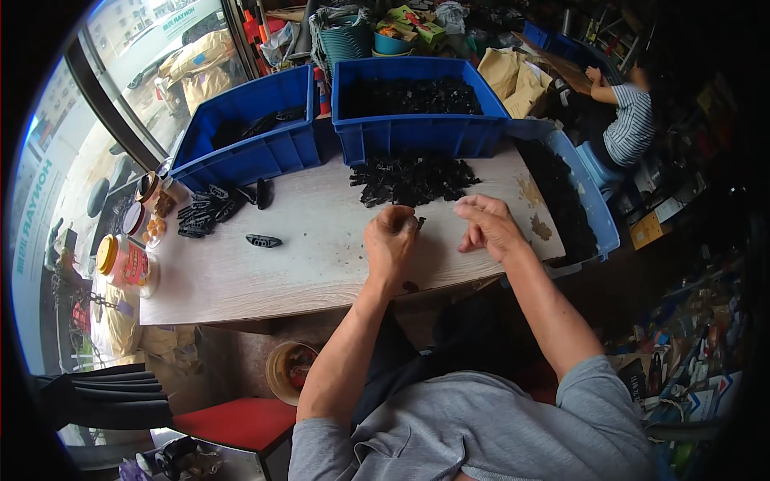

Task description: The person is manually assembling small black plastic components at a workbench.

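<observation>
My left hand (pixel 390 242) is over the front middle of the wooden table, its fingers curled closed round a small black part (pixel 420 224). Most of that part is hidden by the fingers. To its right, my right hand (pixel 491 226) hovers with fingers partly bent and apart, and nothing shows in it. Just beyond both hands lies a loose pile of small black parts (pixel 413 178). Farther left, one oval black piece (pixel 264 240) with pale markings rests alone, near a heap of similar black pieces (pixel 205 212).
Two blue bins (pixel 417 136) (pixel 249 160) with black pieces stand along the table's far edge. A translucent blue tub (pixel 605 228) of black parts adjoins the right side. Jars (pixel 128 260) line the left edge. A bucket (pixel 281 373) sits below; another person (pixel 628 120) sits back right.
</observation>
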Action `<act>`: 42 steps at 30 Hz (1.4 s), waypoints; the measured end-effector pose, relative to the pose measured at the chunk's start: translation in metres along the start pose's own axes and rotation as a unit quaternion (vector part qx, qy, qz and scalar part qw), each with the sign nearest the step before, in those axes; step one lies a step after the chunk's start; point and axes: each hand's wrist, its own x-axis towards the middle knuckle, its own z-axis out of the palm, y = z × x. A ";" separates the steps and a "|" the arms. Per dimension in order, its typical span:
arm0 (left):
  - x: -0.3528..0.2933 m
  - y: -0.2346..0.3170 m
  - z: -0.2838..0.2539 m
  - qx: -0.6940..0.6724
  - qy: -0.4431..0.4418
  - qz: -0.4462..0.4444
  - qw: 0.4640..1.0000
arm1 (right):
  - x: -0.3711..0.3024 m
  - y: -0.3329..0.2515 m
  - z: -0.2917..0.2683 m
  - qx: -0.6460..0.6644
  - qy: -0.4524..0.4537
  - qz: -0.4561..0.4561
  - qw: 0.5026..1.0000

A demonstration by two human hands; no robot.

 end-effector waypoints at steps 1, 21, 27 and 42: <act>0.000 -0.002 -0.002 -0.165 0.001 -0.123 0.979 | 0.000 0.006 0.009 -0.010 -0.031 -0.001 0.999; -0.025 0.026 -0.002 -0.444 -0.007 -0.265 0.856 | -0.013 0.022 0.039 0.012 -0.023 -0.077 0.997; -0.025 0.022 -0.009 -0.432 -0.001 -0.278 0.858 | -0.016 0.021 0.053 -0.037 -0.044 -0.087 0.995; -0.021 -0.028 -0.210 0.527 0.123 0.112 0.834 | -0.013 0.032 0.042 0.002 -0.054 -0.104 0.993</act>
